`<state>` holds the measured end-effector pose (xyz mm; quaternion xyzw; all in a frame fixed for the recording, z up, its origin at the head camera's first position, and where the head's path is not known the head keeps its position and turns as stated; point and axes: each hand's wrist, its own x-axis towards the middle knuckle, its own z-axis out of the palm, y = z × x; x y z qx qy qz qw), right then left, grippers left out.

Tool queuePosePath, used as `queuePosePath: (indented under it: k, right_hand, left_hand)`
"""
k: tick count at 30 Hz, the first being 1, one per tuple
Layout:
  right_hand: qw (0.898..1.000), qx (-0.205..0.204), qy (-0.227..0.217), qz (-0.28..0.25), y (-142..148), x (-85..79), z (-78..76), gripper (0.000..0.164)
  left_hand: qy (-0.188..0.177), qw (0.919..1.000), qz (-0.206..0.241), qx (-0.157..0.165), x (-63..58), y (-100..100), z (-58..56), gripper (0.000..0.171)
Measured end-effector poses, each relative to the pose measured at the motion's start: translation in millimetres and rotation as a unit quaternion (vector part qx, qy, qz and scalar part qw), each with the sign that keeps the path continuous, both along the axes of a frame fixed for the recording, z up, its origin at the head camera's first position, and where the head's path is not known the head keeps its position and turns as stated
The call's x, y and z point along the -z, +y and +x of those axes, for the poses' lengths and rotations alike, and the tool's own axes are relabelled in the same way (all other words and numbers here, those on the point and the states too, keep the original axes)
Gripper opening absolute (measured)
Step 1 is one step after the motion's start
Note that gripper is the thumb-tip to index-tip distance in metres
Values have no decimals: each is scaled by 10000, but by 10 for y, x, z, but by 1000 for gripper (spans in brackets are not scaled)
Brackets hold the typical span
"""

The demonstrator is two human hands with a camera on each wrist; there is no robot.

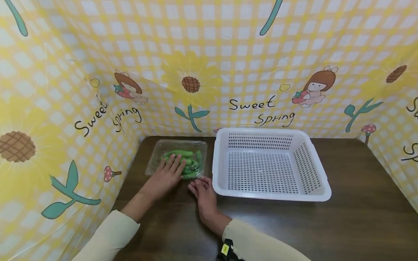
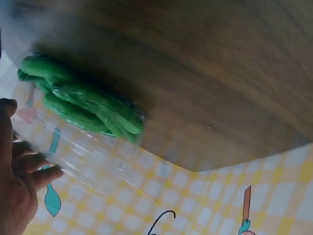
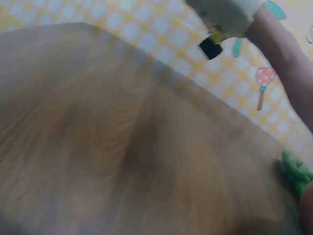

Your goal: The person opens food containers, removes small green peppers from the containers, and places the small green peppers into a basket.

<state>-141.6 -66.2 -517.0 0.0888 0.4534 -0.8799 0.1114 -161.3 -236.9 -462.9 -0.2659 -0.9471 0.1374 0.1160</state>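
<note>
A clear plastic box holds several long green vegetables that look like peppers. My left hand rests on top of the box with its fingers spread nearly straight. In the left wrist view, the fingers of my left hand touch the clear plastic beside the green peppers. My right hand is at the box's front right corner, fingers bent toward the edge. Whether they pinch it is unclear. The right wrist view catches only a bit of the peppers at its right edge.
A white perforated basket stands right of the box, close to my right hand. Both are on a dark brown wooden table. Yellow checked cloth hangs behind and at the sides.
</note>
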Motion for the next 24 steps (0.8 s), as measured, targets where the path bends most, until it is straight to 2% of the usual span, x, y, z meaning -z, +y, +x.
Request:
queuePosePath:
  k: [3, 6, 10, 12, 16, 21, 24]
  right_hand:
    - [9987, 486, -28, -182, -30, 7, -47, 28]
    - [9969, 713, -175, -284, -25, 13, -82, 28]
    - [9964, 723, -182, -393, -36, 0, -103, 35]
    - [9960, 788, -50, -420, -50, -1, -118, 38]
    - [9942, 978, 41, -444, -69, -15, -130, 41]
    - [9946, 923, -300, -374, -84, -43, -141, 39]
    - [9946, 873, -457, -314, -97, -51, -163, 37]
  left_hand:
    - [261, 9970, -707, 194, 35, 5, 4, 58]
    - [532, 9921, -1080, 347, 78, 10, 4, 59]
    - [793, 9903, -1084, 352, 101, 5, 4, 58]
    - [883, 9897, -1080, 333, 96, 0, 2, 55]
    - [798, 9902, -1090, 342, 66, -1, -6, 51]
    - [548, 9899, -1274, 303, 36, -38, 6, 53]
    - [693, 9872, -1393, 346, 56, -67, 8, 47]
